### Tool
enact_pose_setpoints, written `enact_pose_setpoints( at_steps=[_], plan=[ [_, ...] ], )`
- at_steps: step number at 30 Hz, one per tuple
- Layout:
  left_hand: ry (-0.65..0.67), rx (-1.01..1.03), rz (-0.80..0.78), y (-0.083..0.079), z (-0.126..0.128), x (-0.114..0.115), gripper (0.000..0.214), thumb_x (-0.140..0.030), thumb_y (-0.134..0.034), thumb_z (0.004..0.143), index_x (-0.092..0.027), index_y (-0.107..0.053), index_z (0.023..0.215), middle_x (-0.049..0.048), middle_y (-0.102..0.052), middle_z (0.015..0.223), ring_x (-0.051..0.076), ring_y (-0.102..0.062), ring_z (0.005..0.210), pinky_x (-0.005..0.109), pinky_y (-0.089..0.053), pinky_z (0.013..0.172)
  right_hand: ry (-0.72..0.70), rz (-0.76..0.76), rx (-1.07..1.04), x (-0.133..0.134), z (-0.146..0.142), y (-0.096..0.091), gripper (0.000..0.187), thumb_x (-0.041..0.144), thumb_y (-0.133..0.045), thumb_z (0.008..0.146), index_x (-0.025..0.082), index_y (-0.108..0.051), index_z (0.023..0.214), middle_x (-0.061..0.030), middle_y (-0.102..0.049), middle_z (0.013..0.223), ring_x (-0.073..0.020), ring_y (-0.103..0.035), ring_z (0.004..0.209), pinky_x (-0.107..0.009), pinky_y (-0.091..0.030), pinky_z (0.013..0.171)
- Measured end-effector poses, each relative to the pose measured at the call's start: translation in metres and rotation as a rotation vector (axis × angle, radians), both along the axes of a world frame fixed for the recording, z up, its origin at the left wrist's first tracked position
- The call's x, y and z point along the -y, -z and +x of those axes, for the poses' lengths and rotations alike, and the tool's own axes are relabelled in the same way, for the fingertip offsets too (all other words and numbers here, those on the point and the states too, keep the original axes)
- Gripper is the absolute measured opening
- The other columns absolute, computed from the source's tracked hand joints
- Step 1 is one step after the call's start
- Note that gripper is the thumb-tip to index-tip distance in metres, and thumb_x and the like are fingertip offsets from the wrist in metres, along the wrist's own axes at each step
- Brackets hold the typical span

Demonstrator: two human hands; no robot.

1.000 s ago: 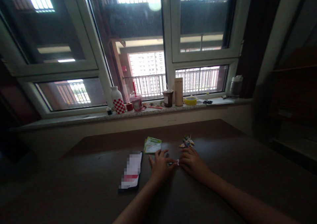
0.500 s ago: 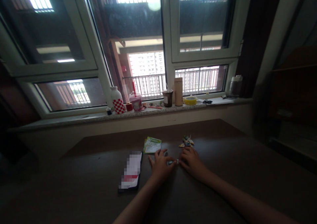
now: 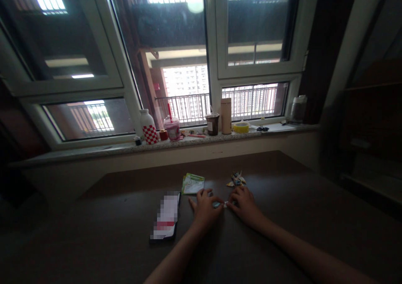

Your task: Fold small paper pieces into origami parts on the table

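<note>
So my left hand and right hand were both pinching this tiny pale piece, a bit in from the table's far edge. A little colorful pile sat closer to that edge.

It looks like a home or dormitory room: beyond the fingers, a speckled stone windowsill bears takeaway drink cups, and apartment towers stand outside past railings.
</note>
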State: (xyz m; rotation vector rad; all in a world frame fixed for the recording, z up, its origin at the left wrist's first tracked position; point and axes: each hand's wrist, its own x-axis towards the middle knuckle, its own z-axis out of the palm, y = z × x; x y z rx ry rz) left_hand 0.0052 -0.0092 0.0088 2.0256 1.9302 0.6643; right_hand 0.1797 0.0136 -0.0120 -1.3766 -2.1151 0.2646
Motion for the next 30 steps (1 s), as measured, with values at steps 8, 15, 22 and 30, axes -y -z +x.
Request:
enact_pose_setpoints(
  at_steps=[8,15,22,30],
  plan=[
    [-0.002,-0.027,-0.017,-0.0034,0.0034,0.0000,0.014,-0.041,-0.063,0.079,-0.036,-0.074,0.088,0.0003,-0.050,0.140,0.031,-0.029,0.139,0.075,-0.006,0.107,0.049,-0.043,0.046,0.0002,-0.0032,-0.0007,0.014,0.035,-0.064,0.085,0.022,-0.070,0.083,-0.0077,-0.063,0.109,-0.0280,-0.048,0.114,-0.043,-0.038,0.099],
    [0.006,-0.023,-0.016,-0.0013,0.0035,0.0003,0.013,-0.039,-0.066,0.077,-0.036,-0.074,0.086,0.0005,-0.048,0.143,0.030,-0.028,0.140,0.075,-0.004,0.107,0.054,-0.048,0.051,0.0001,-0.0039,0.0004,0.015,0.036,-0.063,0.085,0.022,-0.068,0.086,-0.0077,-0.061,0.109,-0.0279,-0.047,0.114,-0.043,-0.038,0.099],
    [0.030,-0.095,-0.017,0.0012,0.0049,-0.0001,0.014,-0.039,-0.061,0.081,-0.033,-0.070,0.091,-0.0024,-0.041,0.151,0.031,-0.025,0.142,0.076,-0.009,0.107,0.056,-0.055,0.035,-0.0009,-0.0045,0.0016,0.012,0.033,-0.065,0.083,0.022,-0.067,0.084,-0.0082,-0.061,0.109,-0.0280,-0.048,0.112,-0.042,-0.039,0.098],
    [0.033,-0.091,-0.016,0.0033,0.0054,0.0011,0.016,-0.042,-0.056,0.085,-0.033,-0.067,0.092,-0.0077,-0.036,0.154,0.031,-0.023,0.144,0.076,-0.005,0.107,0.057,-0.054,0.014,-0.0018,-0.0037,0.0036,0.013,0.034,-0.065,0.083,0.022,-0.067,0.081,-0.0072,-0.062,0.108,-0.0263,-0.049,0.110,-0.040,-0.039,0.097]
  ],
)
